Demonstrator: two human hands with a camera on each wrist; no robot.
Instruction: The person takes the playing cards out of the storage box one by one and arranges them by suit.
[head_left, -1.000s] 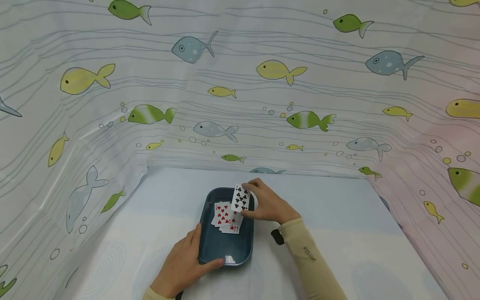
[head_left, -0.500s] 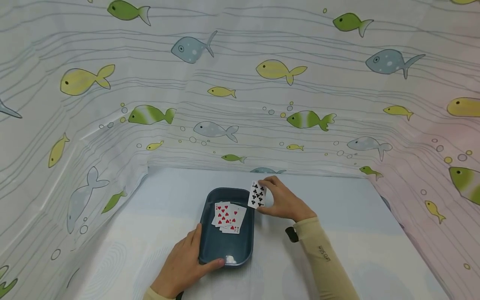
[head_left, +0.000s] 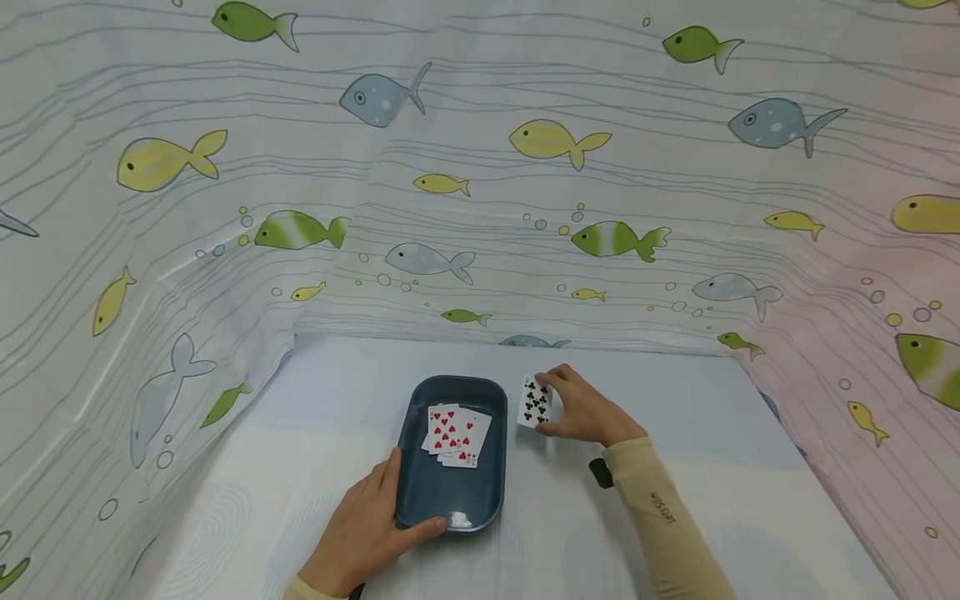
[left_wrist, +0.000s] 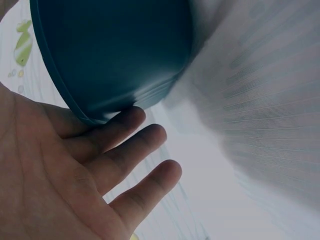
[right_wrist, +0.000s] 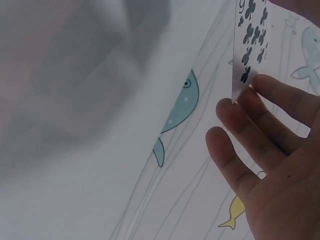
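My right hand (head_left: 588, 410) pinches a white playing card (head_left: 531, 403) with black clubs, held by its edges just right of the tray. In the right wrist view, the thumb and a fingertip hold this clubs card (right_wrist: 248, 45), which looks like a nine. A dark blue rectangular tray (head_left: 450, 500) sits on the table at centre. Inside it lie several overlapping playing cards (head_left: 447, 429), with red hearts showing on top. My left hand (head_left: 360, 525) rests against the tray's left side and near edge. In the left wrist view, its fairly straight fingers touch the tray's outer wall (left_wrist: 115, 55).
A pale cloth with faint patterns covers the table (head_left: 637, 375). Behind and at both sides rises a white curtain (head_left: 480, 217) printed with fish and wavy lines. Light tan sleeves (head_left: 667, 517) cover the forearms.
My right hand has carried the clubs card from above the tray out past its right rim, then slightly lower. The left hand and the tray have stayed put.
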